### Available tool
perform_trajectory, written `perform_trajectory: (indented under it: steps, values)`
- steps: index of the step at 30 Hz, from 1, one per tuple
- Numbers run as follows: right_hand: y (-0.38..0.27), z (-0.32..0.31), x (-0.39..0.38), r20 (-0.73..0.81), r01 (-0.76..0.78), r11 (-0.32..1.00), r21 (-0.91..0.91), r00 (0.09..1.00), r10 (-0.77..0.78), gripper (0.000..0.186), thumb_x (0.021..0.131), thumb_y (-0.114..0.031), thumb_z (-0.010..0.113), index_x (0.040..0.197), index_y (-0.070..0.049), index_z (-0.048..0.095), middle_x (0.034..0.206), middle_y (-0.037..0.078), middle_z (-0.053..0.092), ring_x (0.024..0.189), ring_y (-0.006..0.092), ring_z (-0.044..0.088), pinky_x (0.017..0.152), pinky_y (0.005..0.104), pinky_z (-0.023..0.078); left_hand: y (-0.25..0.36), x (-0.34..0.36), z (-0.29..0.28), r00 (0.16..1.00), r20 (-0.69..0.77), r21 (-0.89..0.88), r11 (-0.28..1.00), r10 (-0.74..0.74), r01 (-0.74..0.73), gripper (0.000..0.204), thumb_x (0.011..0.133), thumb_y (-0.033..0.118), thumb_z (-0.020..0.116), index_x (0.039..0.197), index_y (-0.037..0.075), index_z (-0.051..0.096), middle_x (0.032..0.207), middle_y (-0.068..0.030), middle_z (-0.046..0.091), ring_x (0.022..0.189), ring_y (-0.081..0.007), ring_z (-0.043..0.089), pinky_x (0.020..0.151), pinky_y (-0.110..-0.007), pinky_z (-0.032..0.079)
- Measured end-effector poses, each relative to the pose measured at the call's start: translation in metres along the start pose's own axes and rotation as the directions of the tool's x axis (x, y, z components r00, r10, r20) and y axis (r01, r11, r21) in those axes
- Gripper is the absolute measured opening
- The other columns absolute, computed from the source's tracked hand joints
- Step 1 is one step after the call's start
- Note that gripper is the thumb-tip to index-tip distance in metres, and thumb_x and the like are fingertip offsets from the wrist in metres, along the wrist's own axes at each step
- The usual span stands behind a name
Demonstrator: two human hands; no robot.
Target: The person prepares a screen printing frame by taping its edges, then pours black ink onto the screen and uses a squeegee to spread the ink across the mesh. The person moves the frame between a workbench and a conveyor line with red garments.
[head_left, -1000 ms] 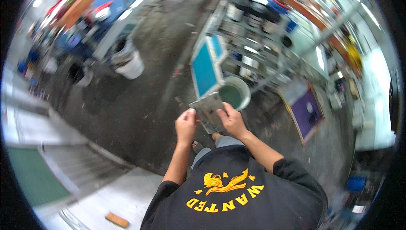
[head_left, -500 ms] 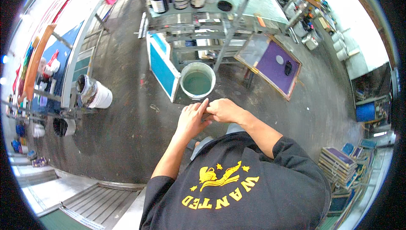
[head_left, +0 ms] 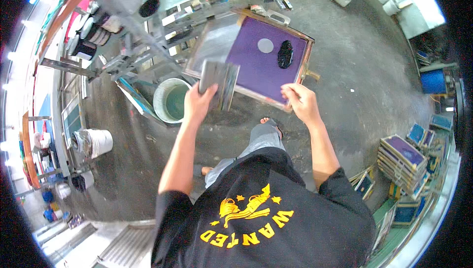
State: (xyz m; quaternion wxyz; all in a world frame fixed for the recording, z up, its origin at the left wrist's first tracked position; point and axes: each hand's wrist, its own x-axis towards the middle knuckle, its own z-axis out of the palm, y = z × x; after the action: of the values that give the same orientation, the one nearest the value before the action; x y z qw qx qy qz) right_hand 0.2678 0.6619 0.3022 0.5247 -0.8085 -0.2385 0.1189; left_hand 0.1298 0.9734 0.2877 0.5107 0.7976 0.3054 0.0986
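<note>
My left hand (head_left: 199, 100) grips a flat grey metal tool (head_left: 220, 85), held upright beside the lower-left corner of a framed screen. The screen (head_left: 256, 71) has purple mesh, a pale circle (head_left: 265, 45), a glossy black patch (head_left: 285, 55) and a clear strip at its left. My right hand (head_left: 299, 100) is closed, fingertips curled at the screen's lower-right edge; whether they hold anything is hidden. A white bucket of greenish liquid (head_left: 171, 100) stands left of my left hand, next to a blue screen (head_left: 131, 95).
Metal racks (head_left: 148, 36) with black tubs (head_left: 88, 36) fill the upper left. Another white bucket (head_left: 98, 142) is at left. Stacked screens (head_left: 401, 162) stand at lower right, a blue drum (head_left: 433, 80) at far right, grey floor (head_left: 354, 95) between.
I have turned right toward the purple screen, now central. My hands, together half a second ago, are apart, the metal tool in my left, my right at the screen's edge.
</note>
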Motion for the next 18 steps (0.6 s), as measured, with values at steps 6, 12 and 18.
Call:
perform_trajectory:
  steps: [6,12,18]
  values:
    - [0.119,-0.142,-0.03,-0.078,-0.278,0.958,-0.066,0.959,0.272,0.018,0.102,-0.013,0.066,0.107,0.003,0.074,0.093,0.01,0.075,0.084,0.0164,0.071,0.079,0.0311,0.056,0.035,0.176,0.146,0.993,0.051,0.237,0.968,-0.104,0.089,0.056,0.088,0.048,0.078,0.114,-0.001,0.075,0.099,-0.0153,0.078,0.092,-0.0207,0.072,0.085,-0.037,0.054]
    - [0.192,-0.213,-0.062,-0.097,-0.579,0.779,0.242,0.784,0.613,0.026,0.107,-0.02,0.062,0.11,0.004,0.072,0.093,0.006,0.074,0.084,0.0142,0.071,0.079,0.028,0.056,0.025,0.212,0.196,0.98,-0.039,0.194,0.961,-0.193,0.197,0.056,0.089,0.052,0.077,0.109,0.0,0.077,0.095,-0.0133,0.079,0.088,-0.0217,0.073,0.083,-0.037,0.055]
    - [0.235,-0.189,0.126,-0.088,-0.289,0.951,0.11,0.95,0.299,0.032,0.106,-0.025,0.063,0.121,0.003,0.068,0.106,0.011,0.072,0.101,0.0173,0.069,0.094,0.0326,0.054,-0.004,0.101,0.191,0.847,-0.398,-0.185,0.935,-0.352,0.302,0.077,0.101,0.067,0.055,0.128,-0.004,0.069,0.128,-0.0151,0.071,0.118,-0.0245,0.064,0.102,-0.039,0.05]
